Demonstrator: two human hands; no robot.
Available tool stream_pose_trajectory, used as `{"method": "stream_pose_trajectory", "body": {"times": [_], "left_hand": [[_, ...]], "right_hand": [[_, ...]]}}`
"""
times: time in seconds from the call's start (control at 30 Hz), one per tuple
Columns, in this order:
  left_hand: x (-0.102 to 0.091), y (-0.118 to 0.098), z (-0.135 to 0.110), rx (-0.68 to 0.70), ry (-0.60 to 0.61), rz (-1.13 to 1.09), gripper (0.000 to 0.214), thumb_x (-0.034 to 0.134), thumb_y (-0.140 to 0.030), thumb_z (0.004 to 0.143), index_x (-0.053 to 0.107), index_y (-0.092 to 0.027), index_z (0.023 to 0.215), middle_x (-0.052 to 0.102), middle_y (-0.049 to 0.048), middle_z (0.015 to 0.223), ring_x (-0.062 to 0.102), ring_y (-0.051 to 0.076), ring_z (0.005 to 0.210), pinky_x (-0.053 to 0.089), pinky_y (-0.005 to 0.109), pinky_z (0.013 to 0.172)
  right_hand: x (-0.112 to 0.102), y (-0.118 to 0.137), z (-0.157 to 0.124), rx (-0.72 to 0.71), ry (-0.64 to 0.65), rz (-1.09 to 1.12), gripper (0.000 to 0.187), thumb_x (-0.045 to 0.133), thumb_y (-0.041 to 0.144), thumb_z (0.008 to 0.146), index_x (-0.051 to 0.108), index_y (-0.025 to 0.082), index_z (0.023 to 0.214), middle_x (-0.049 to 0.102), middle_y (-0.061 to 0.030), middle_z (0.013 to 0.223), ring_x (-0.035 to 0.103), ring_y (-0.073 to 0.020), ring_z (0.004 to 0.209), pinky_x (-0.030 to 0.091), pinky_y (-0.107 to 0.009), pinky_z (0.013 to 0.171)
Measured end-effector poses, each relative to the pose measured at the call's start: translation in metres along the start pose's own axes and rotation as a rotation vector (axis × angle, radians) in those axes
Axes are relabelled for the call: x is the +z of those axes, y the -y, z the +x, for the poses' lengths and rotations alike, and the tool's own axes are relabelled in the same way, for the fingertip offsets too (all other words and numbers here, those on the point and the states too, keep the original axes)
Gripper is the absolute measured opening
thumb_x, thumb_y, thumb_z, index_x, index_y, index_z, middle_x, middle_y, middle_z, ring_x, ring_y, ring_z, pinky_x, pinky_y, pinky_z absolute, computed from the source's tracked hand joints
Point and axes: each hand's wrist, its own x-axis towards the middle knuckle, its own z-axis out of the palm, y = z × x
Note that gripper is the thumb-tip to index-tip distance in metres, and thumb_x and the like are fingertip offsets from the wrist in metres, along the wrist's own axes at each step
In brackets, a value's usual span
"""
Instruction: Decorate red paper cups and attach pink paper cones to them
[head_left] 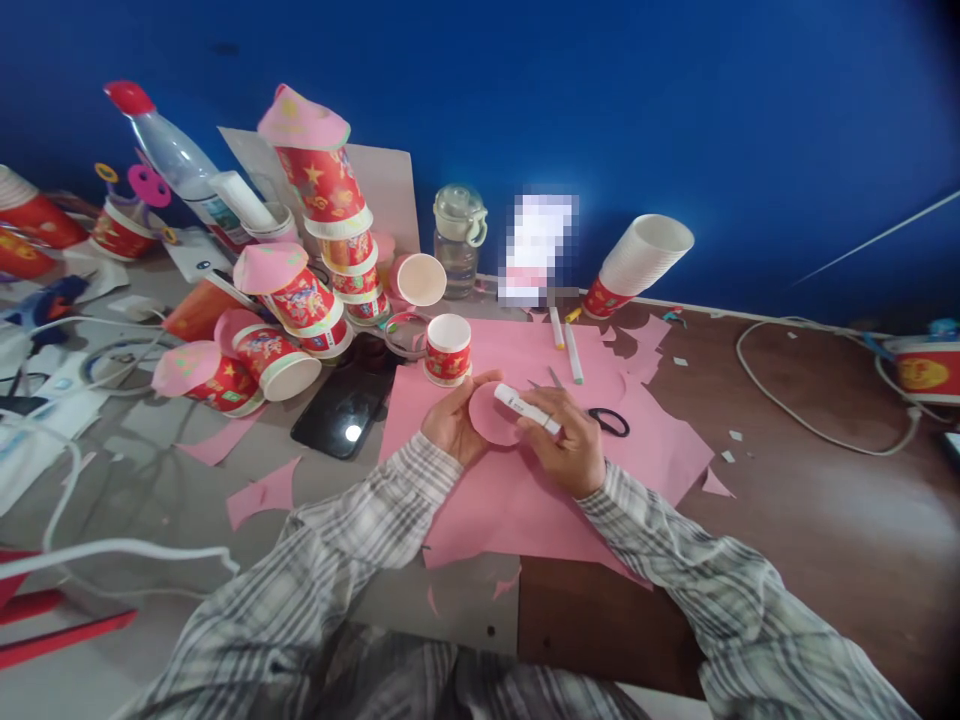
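Note:
My left hand [451,425] is closed on the edge of a pink paper disc [490,415], which it holds above a large pink sheet [487,510]. In my right hand [568,440] is a thick white marker [525,407], slanting across the disc's right side. Whether its end touches the paper, I cannot tell. Scissors [609,422] with black handles lie just right of my right hand, their blades partly hidden. An upright red-and-white paper cup [448,350] stands beyond my left hand. Two more slim markers, one yellow-ended [556,328] and one green-ended [574,353], rest on the sheet.
Stacked red cups with pink cone tops [313,185] stand at left, others [274,352] lying near them. A black phone [345,408] lies left of the sheet. Behind are a water bottle [457,245], a blurred bright screen [536,250] and leaning nested cups [637,265]. Cables [825,440] and paper scraps lie around.

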Motion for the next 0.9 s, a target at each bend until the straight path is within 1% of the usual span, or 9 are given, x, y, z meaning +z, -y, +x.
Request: {"method": "stream_pose_trajectory", "body": {"times": [0.1,0.27,0.4,0.47,0.57,0.63,0.7,0.77,0.9], "left_hand": [[0.001,0.000,-0.001,-0.003,-0.015,-0.004,0.032,0.035,-0.028,0.085,0.055,-0.009,0.101,0.062,0.0106,0.079,0.061,0.018,0.071,0.050,0.032,0.066],[0.005,0.001,-0.001,0.017,-0.105,0.020,0.030,0.039,-0.028,0.083,0.058,-0.008,0.096,0.062,0.0107,0.079,0.060,0.018,0.070,0.050,0.031,0.066],[0.007,0.000,-0.001,0.051,-0.131,0.040,0.031,0.041,-0.031,0.082,0.058,-0.009,0.094,0.061,0.0120,0.088,0.060,0.018,0.076,0.049,0.031,0.070],[0.007,0.000,-0.002,0.047,-0.126,0.055,0.032,0.042,-0.034,0.082,0.059,-0.009,0.094,0.061,0.0118,0.088,0.060,0.018,0.075,0.048,0.030,0.070],[0.005,0.003,-0.002,0.054,-0.125,0.112,0.034,0.045,-0.038,0.080,0.059,-0.011,0.093,0.061,0.0104,0.083,0.059,0.018,0.072,0.048,0.031,0.069],[0.003,0.007,-0.003,0.130,-0.135,0.184,0.033,0.049,-0.040,0.077,0.060,-0.012,0.092,0.061,0.0092,0.082,0.059,0.017,0.071,0.048,0.030,0.069],[0.001,0.012,-0.003,0.271,-0.112,0.260,0.034,0.054,-0.041,0.074,0.061,-0.013,0.092,0.061,0.0088,0.086,0.059,0.016,0.074,0.047,0.027,0.068],[0.000,0.015,-0.002,0.321,-0.103,0.293,0.037,0.057,-0.042,0.072,0.060,-0.013,0.093,0.061,0.0092,0.088,0.059,0.017,0.078,0.047,0.026,0.070],[0.002,0.011,-0.002,0.190,-0.095,0.183,0.039,0.046,-0.046,0.077,0.057,-0.013,0.094,0.061,0.0094,0.081,0.060,0.020,0.073,0.049,0.033,0.065]], "right_hand": [[0.000,0.002,0.002,0.012,0.008,0.009,0.031,0.088,0.031,0.105,0.100,0.034,0.133,0.102,-0.0080,0.112,0.101,-0.0337,0.100,0.089,-0.052,0.093],[-0.003,0.006,0.004,0.135,-0.024,0.055,0.029,0.092,0.033,0.103,0.101,0.035,0.130,0.104,-0.0077,0.116,0.103,-0.0343,0.100,0.089,-0.048,0.089],[-0.005,0.006,0.005,0.268,-0.061,0.103,0.025,0.094,0.036,0.102,0.101,0.033,0.126,0.104,-0.0081,0.110,0.101,-0.0321,0.085,0.087,-0.044,0.079],[-0.005,0.005,0.005,0.322,-0.071,0.120,0.025,0.095,0.039,0.101,0.101,0.033,0.124,0.103,-0.0080,0.106,0.099,-0.0317,0.079,0.086,-0.045,0.076],[-0.004,0.004,0.004,0.382,-0.132,0.138,0.028,0.099,0.045,0.096,0.100,0.033,0.122,0.102,-0.0079,0.102,0.100,-0.0346,0.084,0.087,-0.050,0.080],[-0.006,0.005,0.004,0.429,-0.185,0.162,0.031,0.100,0.049,0.094,0.099,0.034,0.121,0.102,-0.0085,0.104,0.100,-0.0358,0.084,0.088,-0.053,0.081],[-0.008,0.006,0.006,0.483,-0.204,0.192,0.033,0.101,0.054,0.092,0.098,0.034,0.119,0.101,-0.0087,0.105,0.099,-0.0358,0.080,0.087,-0.055,0.077],[-0.012,0.008,0.009,0.525,-0.186,0.211,0.034,0.102,0.057,0.091,0.098,0.036,0.118,0.100,-0.0075,0.100,0.098,-0.0366,0.079,0.087,-0.057,0.079],[-0.016,0.013,0.018,0.655,-0.053,0.329,0.036,0.103,0.061,0.091,0.098,0.035,0.115,0.098,-0.0065,0.087,0.098,-0.0382,0.083,0.086,-0.059,0.086]]}}
